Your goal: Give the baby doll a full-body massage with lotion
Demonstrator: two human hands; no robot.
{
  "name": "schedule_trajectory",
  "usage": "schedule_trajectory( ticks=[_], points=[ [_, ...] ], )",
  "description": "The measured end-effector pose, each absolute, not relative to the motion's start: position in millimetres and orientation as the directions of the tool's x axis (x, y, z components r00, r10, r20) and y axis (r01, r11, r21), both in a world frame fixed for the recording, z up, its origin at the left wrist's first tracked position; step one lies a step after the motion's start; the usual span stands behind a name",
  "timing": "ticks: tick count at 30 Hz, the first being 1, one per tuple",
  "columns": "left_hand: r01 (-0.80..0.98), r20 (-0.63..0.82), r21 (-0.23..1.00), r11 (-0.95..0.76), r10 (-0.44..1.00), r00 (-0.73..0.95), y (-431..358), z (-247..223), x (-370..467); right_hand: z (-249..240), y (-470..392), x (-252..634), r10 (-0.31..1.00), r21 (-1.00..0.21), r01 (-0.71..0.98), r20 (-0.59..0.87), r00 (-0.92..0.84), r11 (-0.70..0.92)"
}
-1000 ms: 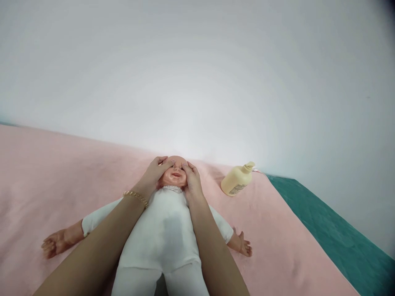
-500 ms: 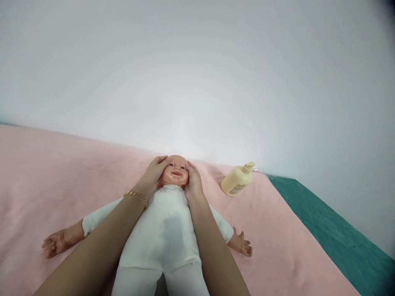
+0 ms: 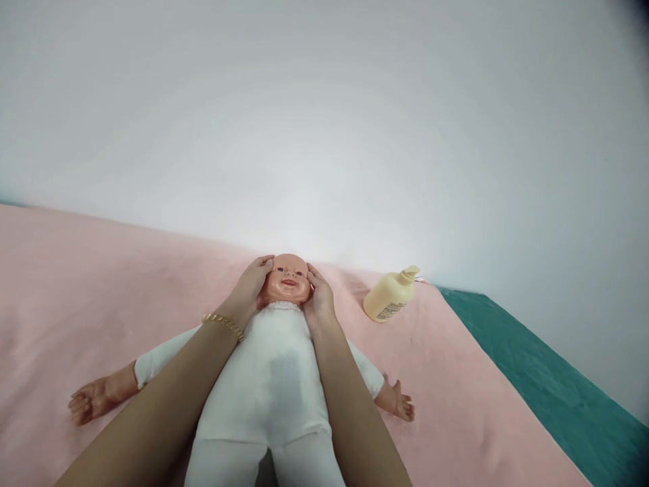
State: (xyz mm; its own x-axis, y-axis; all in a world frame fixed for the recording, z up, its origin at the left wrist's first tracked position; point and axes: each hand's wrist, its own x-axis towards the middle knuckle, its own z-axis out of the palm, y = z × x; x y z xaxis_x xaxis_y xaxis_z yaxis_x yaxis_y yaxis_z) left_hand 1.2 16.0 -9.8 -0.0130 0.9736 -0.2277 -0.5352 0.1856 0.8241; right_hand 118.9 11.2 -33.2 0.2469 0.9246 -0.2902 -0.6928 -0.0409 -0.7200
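Note:
A baby doll [image 3: 266,372] with a white cloth body lies on its back, arms spread out to both sides. My left hand [image 3: 253,284] cups one side of its head, the thumb and fingers along the temple. On the other side my right hand [image 3: 320,294] rests against the cheek and temple, fingers curved round the head. Between them the doll's head [image 3: 289,279] is held face up. A grey-blue patch [image 3: 284,389] shows on the front of its body. My fingertips behind the head are partly hidden.
A yellow pump bottle [image 3: 389,296] stands on the pink cloth [image 3: 456,379], right of the doll. Green fabric [image 3: 547,365] shows beyond the cloth's right edge. A pale wall [image 3: 304,135] rises behind.
My thumbs have slid outward from the doll's brow to the sides of its head, uncovering more of the forehead. The doll's body and the bottle stay in place.

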Motion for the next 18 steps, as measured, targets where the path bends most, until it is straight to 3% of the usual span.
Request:
schedule_trajectory(
  ticks=[6,12,18],
  points=[
    [-0.550,-0.187,0.817,0.175,0.982,0.034,9.0,-8.4,0.7,-38.2,11.7,118.5,0.938,-0.727,-0.686,-0.255,0.233,-0.027],
    [-0.445,-0.141,0.887,0.125,0.990,-0.003,8.9,-10.6,0.3,-33.4,6.3,116.0,0.947,-0.828,-0.560,-0.170,0.274,0.013],
    [-0.392,-0.126,0.912,0.119,0.992,0.009,14.6,-16.0,-3.0,-32.4,3.9,115.1,0.948,-0.838,-0.545,-0.148,0.282,0.032]
  ],
)
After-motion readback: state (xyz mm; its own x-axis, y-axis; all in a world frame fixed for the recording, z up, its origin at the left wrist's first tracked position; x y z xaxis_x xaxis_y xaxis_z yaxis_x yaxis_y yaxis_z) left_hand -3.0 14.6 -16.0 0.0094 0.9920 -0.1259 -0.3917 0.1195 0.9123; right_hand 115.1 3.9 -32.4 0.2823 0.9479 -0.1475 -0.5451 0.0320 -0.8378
